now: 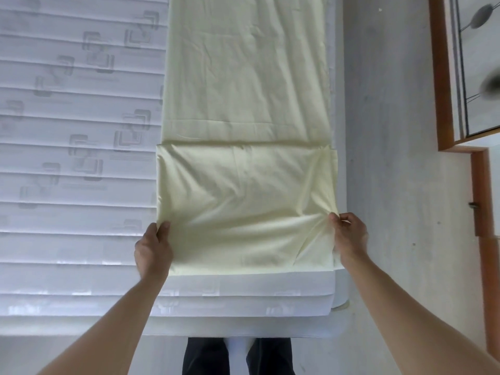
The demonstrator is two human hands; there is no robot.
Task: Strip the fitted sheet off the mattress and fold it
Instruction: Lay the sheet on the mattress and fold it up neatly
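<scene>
Pale yellow fitted sheet [246,104] lies as a long narrow strip on the bare quilted mattress [75,163], along its right-hand edge. Long axis runs straight away from the person; the near end is doubled back into a flap that spans between the two hands. Left hand [153,250] pinches the flap's near left corner, thumb on top, fingers underneath. Right hand [350,236] pinches the near right corner with curled fingertips; cloth puckers there. Beyond the right hand: pale floor [387,158], wood-framed cabinet [443,77].
</scene>
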